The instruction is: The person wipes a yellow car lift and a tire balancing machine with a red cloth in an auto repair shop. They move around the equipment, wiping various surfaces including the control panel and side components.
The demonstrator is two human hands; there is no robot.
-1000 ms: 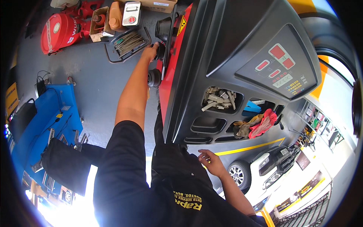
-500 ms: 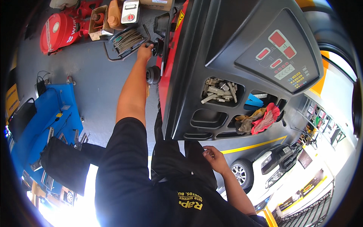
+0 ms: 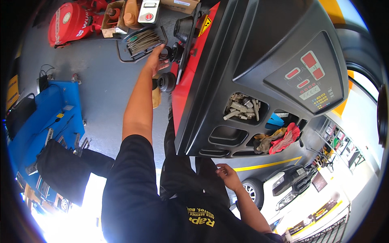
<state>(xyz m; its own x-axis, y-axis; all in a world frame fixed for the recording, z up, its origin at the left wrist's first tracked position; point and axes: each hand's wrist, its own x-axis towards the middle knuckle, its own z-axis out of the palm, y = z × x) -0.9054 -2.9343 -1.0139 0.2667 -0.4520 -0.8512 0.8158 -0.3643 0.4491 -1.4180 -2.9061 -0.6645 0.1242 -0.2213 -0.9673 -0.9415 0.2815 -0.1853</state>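
Your left hand (image 3: 155, 61), part-open with no firm hold evident, is at the black round fitting (image 3: 176, 53) on the red cabinet's (image 3: 183, 95) side; grasp its rim evenly, keeping it square, your right hand (image 3: 228, 177) being loosely curled, contents unclear.

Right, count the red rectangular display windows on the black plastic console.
4: top window, right window, left window and bottom window, all on the console. None looks hidden.

The left hand (image 3: 154, 61) loosens: its fingers, curled in earlier, now spread apart, and the black ring-shaped part (image 3: 169, 52) they mostly covered shows between thumb and fingertips.
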